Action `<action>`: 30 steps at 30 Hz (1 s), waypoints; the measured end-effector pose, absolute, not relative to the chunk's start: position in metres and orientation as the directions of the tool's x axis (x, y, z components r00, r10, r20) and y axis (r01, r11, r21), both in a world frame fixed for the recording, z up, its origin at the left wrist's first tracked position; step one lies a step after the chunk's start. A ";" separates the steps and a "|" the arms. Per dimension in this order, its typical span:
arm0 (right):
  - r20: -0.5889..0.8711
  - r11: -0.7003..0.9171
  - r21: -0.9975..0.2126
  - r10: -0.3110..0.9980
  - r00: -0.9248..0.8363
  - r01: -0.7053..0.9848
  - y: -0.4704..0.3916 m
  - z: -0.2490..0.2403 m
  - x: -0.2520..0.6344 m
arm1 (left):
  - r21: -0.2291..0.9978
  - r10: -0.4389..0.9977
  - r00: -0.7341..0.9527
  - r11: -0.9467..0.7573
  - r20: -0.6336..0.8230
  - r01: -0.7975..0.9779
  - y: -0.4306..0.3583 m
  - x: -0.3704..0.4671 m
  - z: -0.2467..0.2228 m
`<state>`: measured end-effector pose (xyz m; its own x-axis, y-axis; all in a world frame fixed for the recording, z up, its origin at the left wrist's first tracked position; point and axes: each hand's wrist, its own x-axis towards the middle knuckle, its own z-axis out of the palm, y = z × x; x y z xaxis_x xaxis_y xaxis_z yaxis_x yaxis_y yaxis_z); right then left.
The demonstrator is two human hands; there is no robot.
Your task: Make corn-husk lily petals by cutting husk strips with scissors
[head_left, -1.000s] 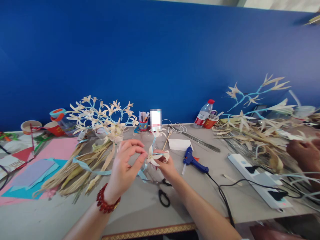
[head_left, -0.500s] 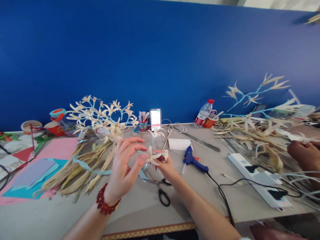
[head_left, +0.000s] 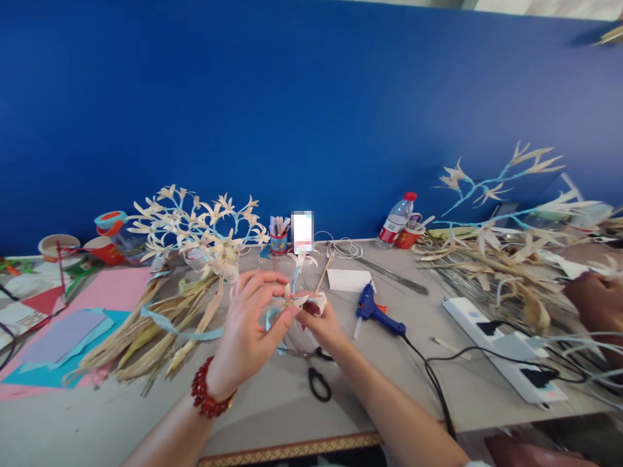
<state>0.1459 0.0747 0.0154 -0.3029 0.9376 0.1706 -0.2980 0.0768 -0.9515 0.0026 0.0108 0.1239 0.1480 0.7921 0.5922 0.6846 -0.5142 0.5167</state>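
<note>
Head view: over the table (head_left: 263, 418), my left hand (head_left: 250, 324) has loosely curved fingers, though whether they pinch anything I cannot tell; my right hand (head_left: 322, 324) pinches the flower sprig (head_left: 319, 302), raised between both. I'd steady its blue stem (head_left: 296, 280) and press petals (head_left: 287, 296) only lightly.

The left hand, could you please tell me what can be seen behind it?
A light blue ribbon disappears behind the left hand, coming from the dried leaves. A blue strip shows on the hand's other side; whether it joins the ribbon is covered.
</note>
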 end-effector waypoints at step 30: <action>0.176 0.078 -0.955 0.925 -0.336 -0.287 0.073 0.023 0.149 | 0.657 0.822 0.073 -0.501 0.565 0.564 0.012 -0.008 0.117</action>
